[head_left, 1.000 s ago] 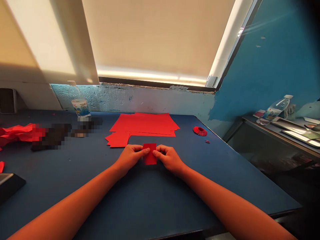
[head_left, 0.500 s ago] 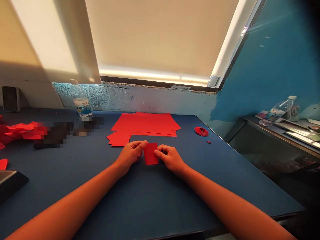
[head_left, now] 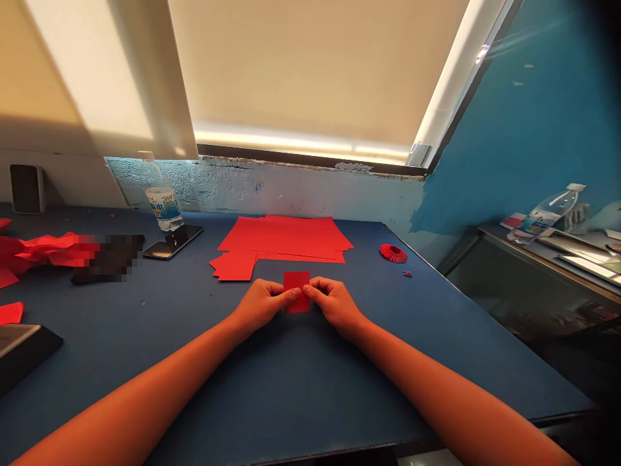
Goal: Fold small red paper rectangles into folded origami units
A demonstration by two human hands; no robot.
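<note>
Between my hands a small red paper rectangle [head_left: 296, 279] is held upright above the blue table [head_left: 310, 388]. My left hand [head_left: 264, 301] pinches its left edge, thumb on the near face. On the right edge, my right hand [head_left: 332, 298] pinches it the same way. Just beyond lie large red sheets [head_left: 295, 234], with smaller red pieces [head_left: 237, 266] at their near left corner. A pleated red paper ring [head_left: 393, 253] rests to the right, a tiny folded red piece [head_left: 407, 274] close by.
At the left are crumpled red paper [head_left: 43, 249], a dark blurred item [head_left: 109, 259], a phone lying flat [head_left: 173, 242], a water bottle [head_left: 163, 200] and an upright phone [head_left: 26, 189]. Another bottle [head_left: 548, 213] leans on a side table [head_left: 557, 262].
My left hand has shifted its grip from the paper's upper left corner to lower on its left edge. The paper is now straighter and slightly higher. The view has shifted a little.
</note>
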